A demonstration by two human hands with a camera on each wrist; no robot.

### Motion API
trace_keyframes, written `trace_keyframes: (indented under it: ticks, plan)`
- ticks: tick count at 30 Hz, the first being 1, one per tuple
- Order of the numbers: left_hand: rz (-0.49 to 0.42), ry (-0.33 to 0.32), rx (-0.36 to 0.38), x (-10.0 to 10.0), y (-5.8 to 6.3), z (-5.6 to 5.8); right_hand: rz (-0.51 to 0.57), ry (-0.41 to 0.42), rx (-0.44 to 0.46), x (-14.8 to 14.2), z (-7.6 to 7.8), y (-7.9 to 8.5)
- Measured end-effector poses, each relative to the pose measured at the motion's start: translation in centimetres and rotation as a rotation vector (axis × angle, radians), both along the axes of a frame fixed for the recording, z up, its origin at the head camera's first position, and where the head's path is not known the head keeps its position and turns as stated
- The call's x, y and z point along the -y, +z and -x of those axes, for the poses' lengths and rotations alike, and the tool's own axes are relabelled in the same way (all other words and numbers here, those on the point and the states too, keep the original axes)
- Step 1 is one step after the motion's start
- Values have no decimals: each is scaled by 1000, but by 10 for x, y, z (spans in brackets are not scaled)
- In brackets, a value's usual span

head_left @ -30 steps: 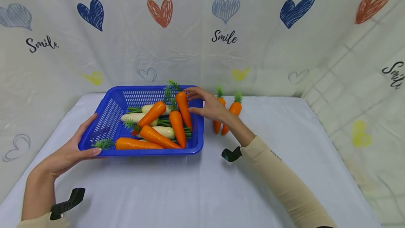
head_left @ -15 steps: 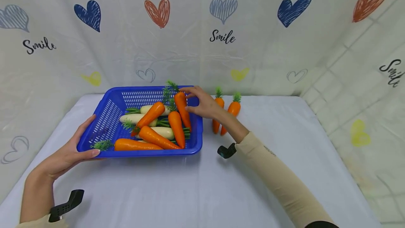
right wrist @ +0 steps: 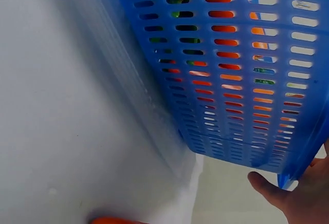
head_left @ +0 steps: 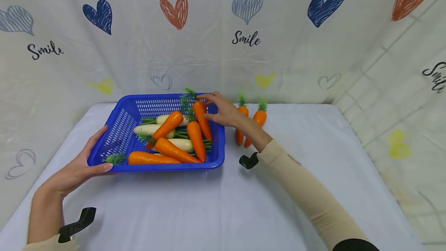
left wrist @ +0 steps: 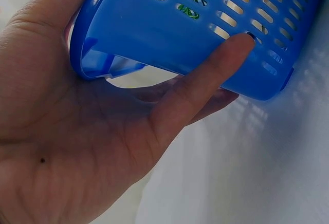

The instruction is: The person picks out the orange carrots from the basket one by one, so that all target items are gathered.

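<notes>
My left hand [head_left: 78,169] grips the front left corner of a blue perforated basket [head_left: 163,168]. In the head view its thumb lies on the rim; in the left wrist view one finger [left wrist: 221,59] presses against the slotted wall. Over the right rim reaches my right hand [head_left: 224,110], its fingers and thumb around the upper end of an orange carrot [head_left: 203,121] with green leaves. Fingertip contact is partly hidden. Also in the basket are several more carrots [head_left: 177,151] and several white radishes [head_left: 148,129]. The right wrist view shows my right hand [right wrist: 308,198] beside the basket's rim.
Two carrots [head_left: 241,131] lie on the white-covered table [head_left: 223,208], just right of the basket and partly behind my right forearm. A white curtain [head_left: 209,57] with printed hearts hangs close behind the table and along its sides.
My right hand has moved slightly left, bringing its fingers and thumb closer around the carrot's upper end. My left hand, the basket and the vegetables stay about where they were.
</notes>
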State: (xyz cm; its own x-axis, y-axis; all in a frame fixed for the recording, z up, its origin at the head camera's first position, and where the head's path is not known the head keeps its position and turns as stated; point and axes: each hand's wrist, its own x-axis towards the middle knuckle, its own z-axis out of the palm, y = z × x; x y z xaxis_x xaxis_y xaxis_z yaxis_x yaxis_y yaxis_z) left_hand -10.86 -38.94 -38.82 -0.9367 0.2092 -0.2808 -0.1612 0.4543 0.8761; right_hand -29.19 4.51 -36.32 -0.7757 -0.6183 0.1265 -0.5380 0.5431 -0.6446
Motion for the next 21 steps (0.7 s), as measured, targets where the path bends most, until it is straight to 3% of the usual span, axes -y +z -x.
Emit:
trace_keyframes:
  ticks: [8,21]
  plan:
    - [-12,2,8,0,-2,-1,-107,28,-32,4,5,2]
    - [16,3,-8,-1,0,-1,-193,28,-25,11,10,10]
